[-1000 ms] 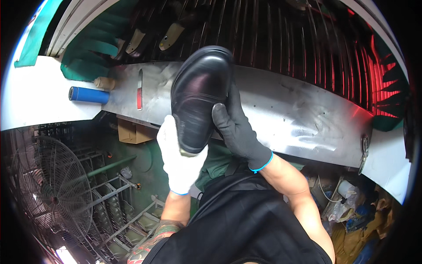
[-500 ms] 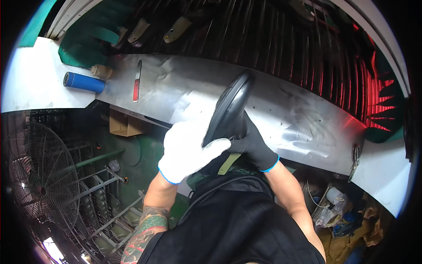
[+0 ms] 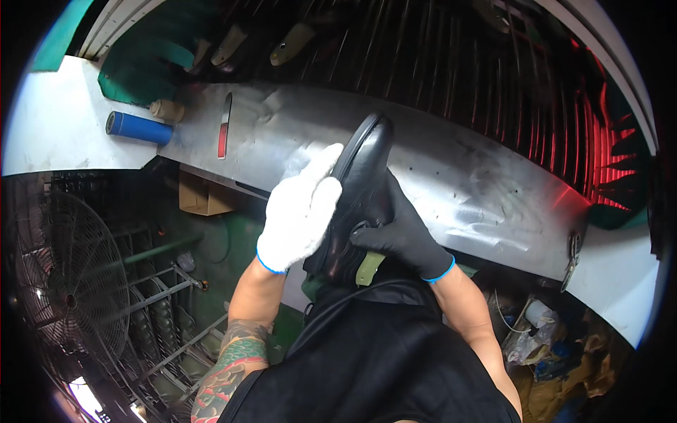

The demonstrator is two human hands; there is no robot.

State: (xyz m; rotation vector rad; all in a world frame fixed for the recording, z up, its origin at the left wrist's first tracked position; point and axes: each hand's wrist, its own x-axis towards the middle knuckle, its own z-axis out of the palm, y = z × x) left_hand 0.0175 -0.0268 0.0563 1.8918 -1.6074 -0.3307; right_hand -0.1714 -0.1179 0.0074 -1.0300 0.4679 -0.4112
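A glossy black shoe (image 3: 367,166) points away from me, tilted so its sole edge faces left. A green shoe last (image 3: 369,268) sticks out of its opening near my apron. My right hand (image 3: 400,243), in a dark grey glove with a blue cuff, is closed round the shoe's right side, its thumb over the upper by the opening. My left hand (image 3: 297,215), in a white glove, lies flat along the sole side, fingers stretched toward the toe. The shoe's far underside is hidden by that glove.
Beyond the shoe runs a metal ledge (image 3: 465,183) bearing a red-handled knife (image 3: 223,134). A blue cylinder (image 3: 139,128) and a tan roll (image 3: 166,110) lie at left. Dark rollers (image 3: 437,70) glow red at right. A large fan (image 3: 70,299) stands lower left.
My left hand has slid along the sole toward the toe, its thumb no longer across the heel end. The shoe has turned slightly and come nearer, showing more upper and last.
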